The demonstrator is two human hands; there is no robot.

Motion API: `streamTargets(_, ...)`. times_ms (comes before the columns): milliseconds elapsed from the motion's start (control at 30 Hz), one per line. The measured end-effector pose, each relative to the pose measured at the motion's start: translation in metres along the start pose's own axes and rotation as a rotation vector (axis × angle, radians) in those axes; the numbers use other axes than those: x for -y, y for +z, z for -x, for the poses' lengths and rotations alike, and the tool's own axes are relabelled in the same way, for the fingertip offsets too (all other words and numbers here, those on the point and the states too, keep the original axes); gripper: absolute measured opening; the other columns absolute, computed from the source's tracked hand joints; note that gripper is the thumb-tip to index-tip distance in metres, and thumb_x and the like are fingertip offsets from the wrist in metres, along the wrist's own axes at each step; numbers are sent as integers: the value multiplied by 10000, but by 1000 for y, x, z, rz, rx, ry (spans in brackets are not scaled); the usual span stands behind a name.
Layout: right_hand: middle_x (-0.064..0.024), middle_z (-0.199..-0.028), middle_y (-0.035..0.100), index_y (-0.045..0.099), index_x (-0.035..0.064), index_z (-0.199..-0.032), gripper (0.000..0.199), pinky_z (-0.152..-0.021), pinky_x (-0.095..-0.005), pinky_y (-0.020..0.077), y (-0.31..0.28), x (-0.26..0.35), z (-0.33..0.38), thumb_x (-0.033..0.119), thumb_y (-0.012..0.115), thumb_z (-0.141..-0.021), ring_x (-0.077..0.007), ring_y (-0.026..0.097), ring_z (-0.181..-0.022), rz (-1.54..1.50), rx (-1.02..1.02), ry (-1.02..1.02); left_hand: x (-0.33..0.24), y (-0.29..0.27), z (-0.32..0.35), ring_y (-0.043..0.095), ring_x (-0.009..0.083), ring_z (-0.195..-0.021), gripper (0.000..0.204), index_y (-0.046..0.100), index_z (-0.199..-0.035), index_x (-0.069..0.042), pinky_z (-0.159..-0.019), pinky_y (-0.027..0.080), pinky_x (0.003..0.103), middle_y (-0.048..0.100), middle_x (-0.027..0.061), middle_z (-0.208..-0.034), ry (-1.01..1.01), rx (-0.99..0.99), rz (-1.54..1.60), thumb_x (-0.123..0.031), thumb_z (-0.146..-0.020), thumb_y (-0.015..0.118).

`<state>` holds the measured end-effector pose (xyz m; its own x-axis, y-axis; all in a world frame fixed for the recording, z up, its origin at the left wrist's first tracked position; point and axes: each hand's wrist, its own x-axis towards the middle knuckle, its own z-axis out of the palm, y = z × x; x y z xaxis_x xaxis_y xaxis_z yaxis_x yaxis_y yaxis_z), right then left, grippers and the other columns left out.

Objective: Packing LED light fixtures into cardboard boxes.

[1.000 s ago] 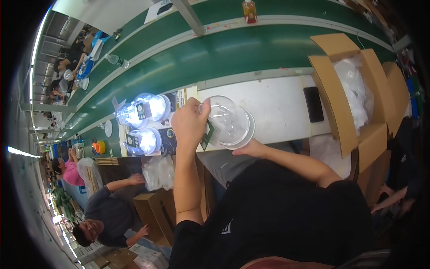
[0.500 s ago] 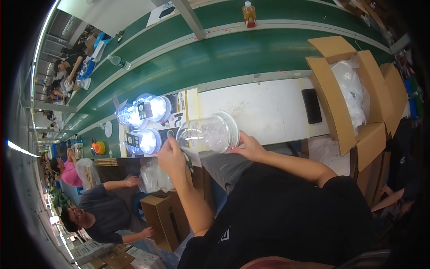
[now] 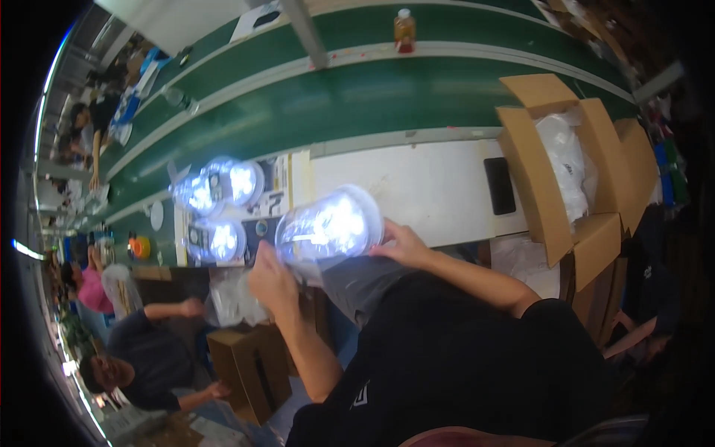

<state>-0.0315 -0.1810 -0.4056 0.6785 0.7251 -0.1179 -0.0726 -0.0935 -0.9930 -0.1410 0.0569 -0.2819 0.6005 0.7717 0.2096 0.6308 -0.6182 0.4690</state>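
Observation:
Between my hands is a clear jar-shaped lamp (image 3: 324, 223), lying on its side in the air over the table's front edge and glowing bright white. My right hand (image 3: 402, 246) grips its pale round base, fingertips on the rim. At the other, rounded end is my left hand (image 3: 273, 281), its fingers closed against the lamp; motion blurs their exact hold. Left of it several lamps of the same kind stand lit, among them a near lamp (image 3: 223, 240) and a far lamp (image 3: 244, 182), with dark labels on some.
A black phone (image 3: 499, 186) lies on the white tabletop (image 3: 417, 179). Right of it is an open carton (image 3: 555, 242) holding plastic bags (image 3: 562, 160). Behind runs a green conveyor belt (image 3: 417, 93) with a drink bottle (image 3: 404, 31) beyond. A co-worker (image 3: 153, 354) touches a carton (image 3: 249, 372) at left.
The lamp in my hands was unlit and transparent; now it shines white. My hands keep about the same hold. The whole view has shifted slightly, so the surroundings appear further left.

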Motion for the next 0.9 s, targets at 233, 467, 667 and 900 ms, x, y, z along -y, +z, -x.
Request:
streamTargets(233, -122, -1166, 672, 499, -22, -1369, 434, -914, -355, 563, -11, -18, 3, -13, 604, -947, -205, 670, -1040, -451, -20, 52, -45, -32, 6, 623, 461, -744, 336, 672, -895, -61, -653, 456, 526, 652, 231, -756, 209, 133, 93, -213, -1015, 398)
streamTargets(467, -127, -1216, 659, 463, 9, -1425, 496, -961, -402, 554, -23, -27, 1, 5, 609, -952, -238, 661, -1093, -610, 103, 194, -60, -58, 41, 604, 426, -677, 184, 639, -927, -29, -609, 450, 480, 610, 215, -722, 202, 308, 294, -143, -959, 497)
streamTargets(667, -109, -1367, 585, 379, 63, -1500, 606, -1060, -436, 479, -23, -40, 4, 47, 632, -950, -248, 578, -1253, -822, 240, 258, -81, -73, 62, 625, 323, -658, 152, 639, -972, -32, -585, 474, 407, 617, 137, -743, 406, 372, 310, -67, -826, 617)
streamTargets(900, -112, -1397, 567, 381, 64, -1503, 639, -1088, -437, 454, -27, -46, 5, 88, 665, -932, -234, 549, -1291, -892, 291, 382, -92, -80, 71, 574, 215, -581, 320, 634, -970, -30, -524, 432, 328, 555, 55, -675, 567, 401, 276, -149, -754, 838)
